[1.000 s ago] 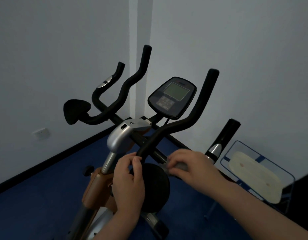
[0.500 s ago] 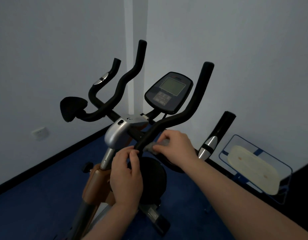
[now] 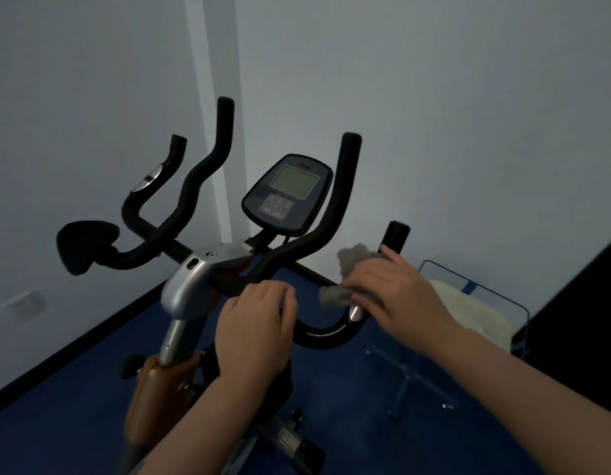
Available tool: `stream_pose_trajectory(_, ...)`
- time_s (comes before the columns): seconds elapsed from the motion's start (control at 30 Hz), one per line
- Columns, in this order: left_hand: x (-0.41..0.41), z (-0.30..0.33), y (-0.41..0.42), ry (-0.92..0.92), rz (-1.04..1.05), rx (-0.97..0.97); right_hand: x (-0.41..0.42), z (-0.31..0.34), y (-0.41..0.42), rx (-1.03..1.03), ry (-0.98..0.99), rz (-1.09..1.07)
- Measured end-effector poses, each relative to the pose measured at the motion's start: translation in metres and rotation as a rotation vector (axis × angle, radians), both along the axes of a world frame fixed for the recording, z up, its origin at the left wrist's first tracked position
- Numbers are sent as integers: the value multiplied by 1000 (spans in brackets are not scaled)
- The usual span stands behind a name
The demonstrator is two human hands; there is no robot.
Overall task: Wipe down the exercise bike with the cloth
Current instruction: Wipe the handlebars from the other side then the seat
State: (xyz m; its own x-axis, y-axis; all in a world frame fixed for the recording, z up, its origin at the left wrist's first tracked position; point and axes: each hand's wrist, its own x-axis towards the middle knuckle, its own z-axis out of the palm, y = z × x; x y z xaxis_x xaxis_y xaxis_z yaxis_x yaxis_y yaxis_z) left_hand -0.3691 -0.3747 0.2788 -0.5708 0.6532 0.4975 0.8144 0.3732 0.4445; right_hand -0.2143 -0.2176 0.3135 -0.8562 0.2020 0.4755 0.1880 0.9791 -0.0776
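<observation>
One head-worn camera looks forward and down, close over the exercise bike (image 3: 208,279) handlebars.

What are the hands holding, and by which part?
The right hand presses the grey cloth around the right handlebar grip. The left hand grips the handlebar's black crossbar near the stem.

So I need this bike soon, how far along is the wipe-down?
Nothing visibly reads as finished; the frame cannot show which surfaces are clean. In hand: the right hand holds the grey cloth around the right outer handlebar grip, while the left hand grips the bar nearer the middle. Probably left: the console, the left handlebars and the silver stem and frame below.
</observation>
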Motion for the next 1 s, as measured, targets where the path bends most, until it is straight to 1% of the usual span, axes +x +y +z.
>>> stream_pose_trajectory(0.03, 0, -2, 0, 10, 20, 3, -1, -5, -4, -45, 69, -62)
stream_pose_trajectory(0.1, 0, -6, -2, 20, 29, 42, -9, -30, -29, -63, 169, -124)
stream_pose_trajectory(0.13, 0, -8, -3, 28, 28, 54, -12, -44, -45, -38, 187, -94)
stream_pose_trajectory(0.2, -1, -8, -3, 52, 26, 74, -8, -60, -57, 13, 159, 28)
stream_pose_trajectory(0.27, -1, -8, -2, 53, 12, 75, -1, -53, -35, 62, 126, 111)
stream_pose_trajectory(0.3, -1, -8, -2, 51, 7, 75, 2, -47, -22, 53, 129, 98)
stream_pose_trajectory(0.33, 0, -8, -3, 46, 7, 76, 3, -39, -10, 11, 163, 44)
stream_pose_trajectory(0.4, 0, -7, -3, 34, 6, 74, 3, -30, -2, -174, 271, -129)
stream_pose_trajectory(0.47, 0, -7, -4, 30, 6, 61, -4, -40, -19, -331, 382, -291)
stream_pose_trajectory(0.53, -1, -8, -3, 35, 6, 51, -13, -60, -47, -395, 456, -373)
stream_pose_trajectory(0.63, -1, -8, -3, 32, 6, 41, -17, -79, -65, -392, 522, -335)
stream_pose_trajectory(0.8, -1, -8, -3, 28, 5, 28, -19, -44, -8, -262, 545, -377)
stream_pose_trajectory(0.87, 0, -7, -3, 28, 3, 27, -23, -44, -6, -310, 562, -361)
stream_pose_trajectory(0.93, 0, -6, -3, 25, 0, 22, -26, -58, -25, -432, 644, -391)
stream_pose_trajectory(1.0, -1, -7, -2, 40, 1, 27, -27, -77, -46, -479, 716, -424)
